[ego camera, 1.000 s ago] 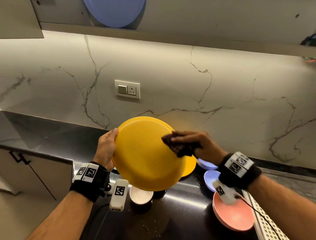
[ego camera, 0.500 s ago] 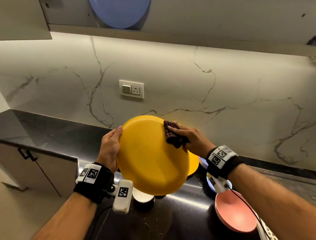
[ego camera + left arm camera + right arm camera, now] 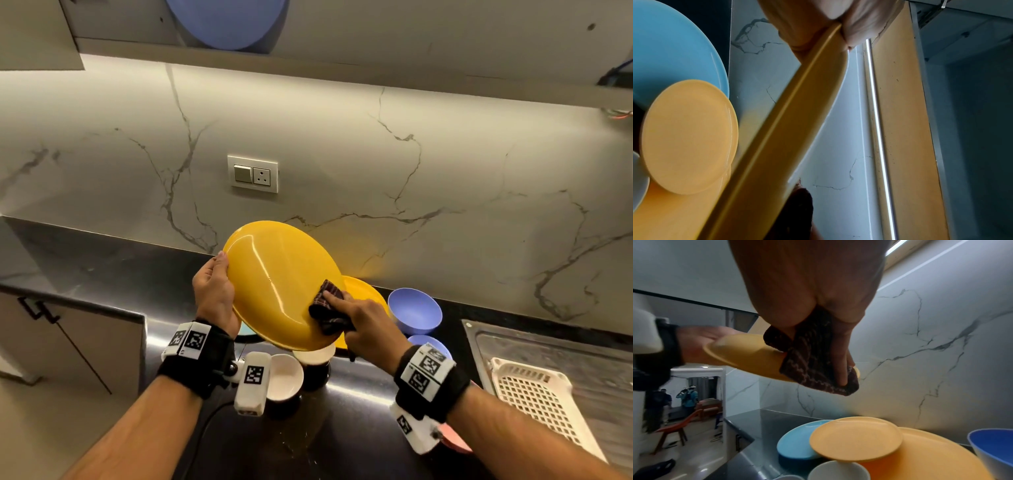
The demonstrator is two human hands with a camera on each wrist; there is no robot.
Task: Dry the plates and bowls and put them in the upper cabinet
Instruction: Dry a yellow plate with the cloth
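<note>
Above the dark counter, the left hand grips the tilted yellow plate while right hand fingers press a checked cloth against it.

Warm under-cabinet strip light; wrist views blurred.

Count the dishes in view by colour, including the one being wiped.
Yellow round plates: 3
Blue round plates: 2
Blue round bowls: 2
White round bowls: 2
Pink round dish, mostly hidden: 1
Total: 10
</note>
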